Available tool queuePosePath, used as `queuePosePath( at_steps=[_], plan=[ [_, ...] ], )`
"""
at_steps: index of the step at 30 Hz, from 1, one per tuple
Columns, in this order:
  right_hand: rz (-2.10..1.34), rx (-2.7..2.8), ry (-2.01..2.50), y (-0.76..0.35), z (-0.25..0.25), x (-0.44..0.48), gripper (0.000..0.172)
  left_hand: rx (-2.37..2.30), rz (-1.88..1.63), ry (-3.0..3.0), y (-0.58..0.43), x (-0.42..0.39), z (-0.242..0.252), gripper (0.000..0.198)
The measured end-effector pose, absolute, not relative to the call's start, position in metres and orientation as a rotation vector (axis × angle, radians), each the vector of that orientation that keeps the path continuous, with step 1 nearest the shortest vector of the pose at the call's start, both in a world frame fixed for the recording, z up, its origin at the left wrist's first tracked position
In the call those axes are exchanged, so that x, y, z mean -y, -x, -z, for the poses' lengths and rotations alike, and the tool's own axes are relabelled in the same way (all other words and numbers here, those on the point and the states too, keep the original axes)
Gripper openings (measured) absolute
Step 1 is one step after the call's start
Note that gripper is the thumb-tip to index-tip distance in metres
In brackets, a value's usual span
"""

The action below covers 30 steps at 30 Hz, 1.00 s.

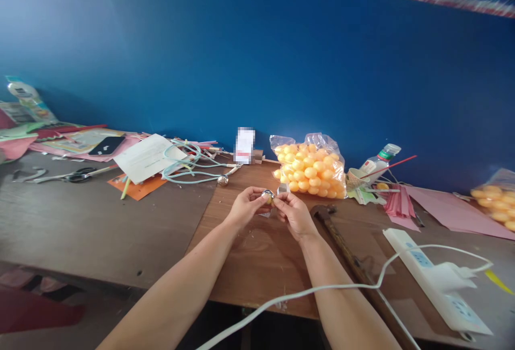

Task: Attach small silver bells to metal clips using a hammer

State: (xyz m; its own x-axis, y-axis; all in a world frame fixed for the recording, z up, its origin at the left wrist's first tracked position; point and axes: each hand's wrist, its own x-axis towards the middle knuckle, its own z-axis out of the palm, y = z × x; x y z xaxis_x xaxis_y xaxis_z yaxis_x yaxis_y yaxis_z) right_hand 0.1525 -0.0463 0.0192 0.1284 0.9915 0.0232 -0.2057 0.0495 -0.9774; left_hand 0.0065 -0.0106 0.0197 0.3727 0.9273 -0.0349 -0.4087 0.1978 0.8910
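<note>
Both my hands meet over the brown board [257, 253] at the middle of the table. My left hand [246, 206] and my right hand [293, 211] pinch a small ball wrapped in silver foil [267, 196] between their fingertips. A loose scrap of foil [282, 188] lies just behind it. A clear bag of orange ping-pong balls [311, 170] stands right behind my hands. Another foil-covered ball [222, 180] rests on the table to the left, beside a coil of pale green tubing [189, 165].
A white power strip [438, 280] with a plug and white cable [322, 288] lies at the right front. Scissors [76, 174], papers [147, 157] and straws cover the left. A plastic bottle [378, 161], pink paper [450, 213] and a second bag of orange balls [497, 205] sit right.
</note>
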Motion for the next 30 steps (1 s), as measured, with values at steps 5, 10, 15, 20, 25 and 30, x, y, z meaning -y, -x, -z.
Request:
queuePosePath(
  at_steps=[5,10,15,20,25,30],
  plan=[
    [-1.178,0.994,1.099,-0.1515,-0.0191,0.0461,0.032,-0.687,-1.045,-0.966,-0.0072,0.01,-0.0184,0.039],
    [-1.185,1.009,1.121,-0.1521,-0.0186,0.0458,0.035,-0.702,-1.029,-0.97,-0.0074,0.0092,-0.0182,0.039],
    [-1.195,1.037,1.139,-0.1541,-0.019,0.0459,0.034,-0.698,-1.028,-0.967,-0.0066,0.0095,-0.0183,0.04],
    [-1.187,1.064,1.15,-0.1539,-0.0187,0.0462,0.035,-0.685,-1.032,-0.945,-0.0066,0.0102,-0.0184,0.036],
    [-1.207,1.01,1.089,-0.1497,-0.0204,0.0477,0.033,-0.671,-1.036,-0.943,-0.0055,0.011,-0.0199,0.036],
    [-1.245,0.965,1.027,-0.1478,-0.0224,0.0479,0.032,-0.65,-1.014,-0.909,-0.0058,0.011,-0.0195,0.035]
  ],
)
